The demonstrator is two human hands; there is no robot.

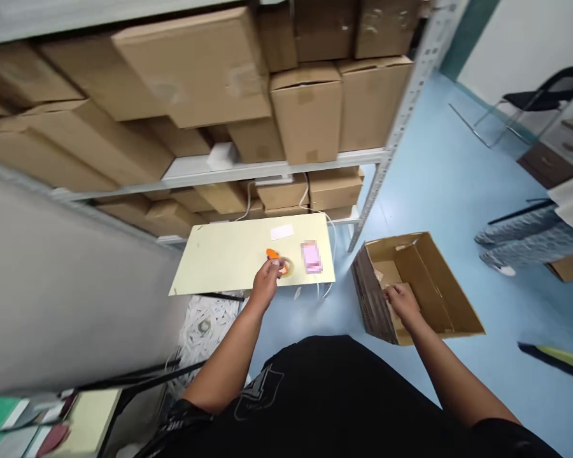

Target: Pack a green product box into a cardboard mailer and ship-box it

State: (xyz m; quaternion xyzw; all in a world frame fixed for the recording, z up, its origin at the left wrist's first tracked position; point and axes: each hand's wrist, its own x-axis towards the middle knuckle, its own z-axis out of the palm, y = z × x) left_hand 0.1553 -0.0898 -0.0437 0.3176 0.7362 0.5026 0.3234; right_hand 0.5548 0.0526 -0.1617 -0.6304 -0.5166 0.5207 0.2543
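Note:
My left hand (266, 284) is over the front part of a pale yellow tabletop (224, 254), its fingers pinched at the edge of a roll of clear tape (290, 267). Just beyond the fingertips is an orange piece (272, 254), perhaps part of a tape dispenser. My right hand (403, 305) reaches over the near-left part of an open cardboard box (439, 286) on the floor. Its fingers are closed, and what they hold, if anything, is too small to make out. Brown cardboard pieces lie inside the box.
A pink, blurred-out item (311, 257) and a white slip (281, 231) lie on the tabletop. Behind stands a metal shelf (396, 133) packed with cardboard boxes (305, 114). White paper shreds (210, 324) fill the lower left. At right are a person's legs (530, 238) and a black chair (539, 95).

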